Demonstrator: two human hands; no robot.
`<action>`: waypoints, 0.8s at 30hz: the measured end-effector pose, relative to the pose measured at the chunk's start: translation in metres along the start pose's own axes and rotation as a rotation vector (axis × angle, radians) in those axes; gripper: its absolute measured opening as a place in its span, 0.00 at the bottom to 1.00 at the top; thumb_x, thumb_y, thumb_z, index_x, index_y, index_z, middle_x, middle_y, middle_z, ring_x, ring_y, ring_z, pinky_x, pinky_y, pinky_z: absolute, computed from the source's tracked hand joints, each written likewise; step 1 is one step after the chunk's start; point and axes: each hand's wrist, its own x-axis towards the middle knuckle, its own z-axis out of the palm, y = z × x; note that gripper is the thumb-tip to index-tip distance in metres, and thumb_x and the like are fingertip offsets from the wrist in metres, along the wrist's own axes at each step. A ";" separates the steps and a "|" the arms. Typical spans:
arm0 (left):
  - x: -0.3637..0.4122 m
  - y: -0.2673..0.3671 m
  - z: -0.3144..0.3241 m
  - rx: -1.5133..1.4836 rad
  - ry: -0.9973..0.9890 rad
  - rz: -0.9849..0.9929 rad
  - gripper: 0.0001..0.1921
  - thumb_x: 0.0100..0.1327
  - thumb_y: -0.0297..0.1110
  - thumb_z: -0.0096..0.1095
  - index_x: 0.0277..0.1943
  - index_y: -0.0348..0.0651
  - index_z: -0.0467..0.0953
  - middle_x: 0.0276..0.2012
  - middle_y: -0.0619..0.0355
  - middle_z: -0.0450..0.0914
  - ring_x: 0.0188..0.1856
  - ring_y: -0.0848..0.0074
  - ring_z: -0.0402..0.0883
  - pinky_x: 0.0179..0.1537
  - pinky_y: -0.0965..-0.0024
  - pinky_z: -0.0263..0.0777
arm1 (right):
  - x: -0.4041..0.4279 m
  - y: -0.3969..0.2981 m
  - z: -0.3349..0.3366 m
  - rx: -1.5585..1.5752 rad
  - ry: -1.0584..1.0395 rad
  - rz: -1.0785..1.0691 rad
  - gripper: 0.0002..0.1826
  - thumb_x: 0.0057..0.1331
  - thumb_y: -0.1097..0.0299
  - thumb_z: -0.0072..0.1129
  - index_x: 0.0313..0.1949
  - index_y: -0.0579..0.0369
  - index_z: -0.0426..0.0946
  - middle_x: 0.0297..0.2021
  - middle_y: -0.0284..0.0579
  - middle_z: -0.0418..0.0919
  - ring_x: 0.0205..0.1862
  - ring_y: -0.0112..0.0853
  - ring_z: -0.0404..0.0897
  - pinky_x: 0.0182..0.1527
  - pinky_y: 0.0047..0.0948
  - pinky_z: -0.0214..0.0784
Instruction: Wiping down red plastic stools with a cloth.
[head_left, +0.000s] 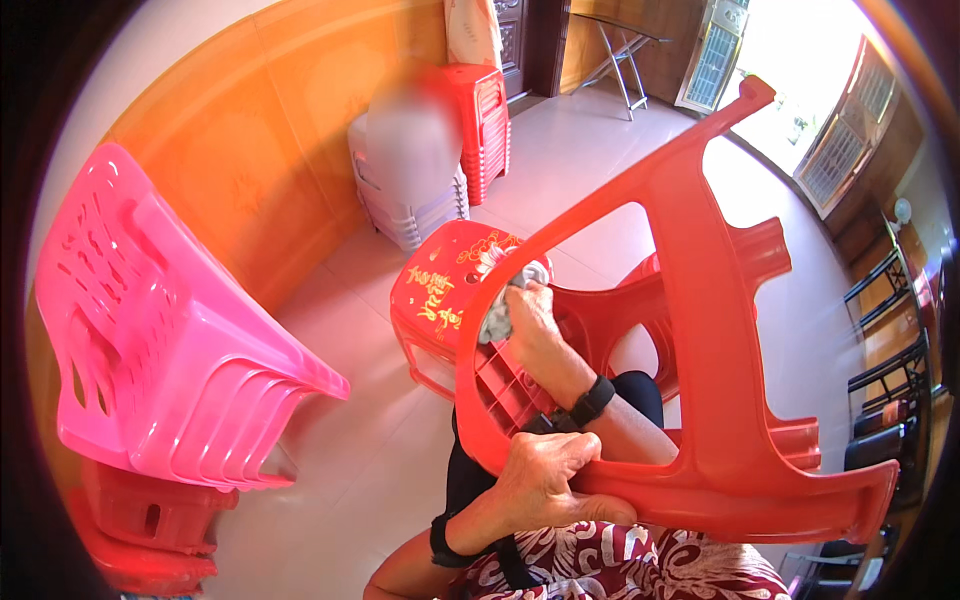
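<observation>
A red plastic stool (709, 322) is tipped on its side across my lap, its legs pointing right. My left hand (551, 480) grips the near leg edge, thumb below and fingers over the top. Through the opening between the legs reaches my right hand (534, 315), its fingers bunched around a grey cloth (496, 319). The cloth lies by the stool's inner side, near the ribbed underside of the seat (510, 379). Beyond it stands a second red stool (435, 289) with yellow writing and a flower on its seat; the held stool partly hides it.
A stack of pink plastic chairs (225, 382) rises at left, above red plastic stools (150, 517). Grey stacked stools (409, 210) and red stacked stools (486, 127) stand by the orange wall (300, 112). A folding table (622, 56) is at the back, black chairs (885, 367) at right.
</observation>
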 end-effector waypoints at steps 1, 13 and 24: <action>-0.004 0.002 0.002 0.014 0.018 0.001 0.32 0.38 0.62 0.71 0.21 0.41 0.63 0.14 0.58 0.63 0.15 0.70 0.66 0.16 0.70 0.59 | 0.010 0.015 -0.016 -0.174 -0.176 -0.165 0.05 0.53 0.80 0.49 0.29 0.57 0.73 0.23 0.31 0.71 0.23 0.23 0.70 0.22 0.26 0.63; -0.012 0.003 0.007 0.136 0.192 0.189 0.32 0.31 0.63 0.71 0.20 0.42 0.64 0.13 0.60 0.61 0.13 0.73 0.63 0.15 0.72 0.54 | -0.088 0.031 -0.092 -0.859 -0.756 -0.162 0.12 0.49 0.78 0.52 0.34 0.56 0.78 0.28 0.38 0.76 0.30 0.28 0.75 0.29 0.27 0.68; -0.002 -0.001 0.001 0.135 0.261 0.235 0.35 0.24 0.65 0.71 0.24 0.41 0.69 0.16 0.62 0.65 0.16 0.74 0.67 0.18 0.74 0.56 | -0.109 0.022 -0.143 -1.340 -0.739 -0.341 0.13 0.47 0.77 0.54 0.35 0.55 0.78 0.30 0.39 0.75 0.34 0.32 0.74 0.30 0.29 0.69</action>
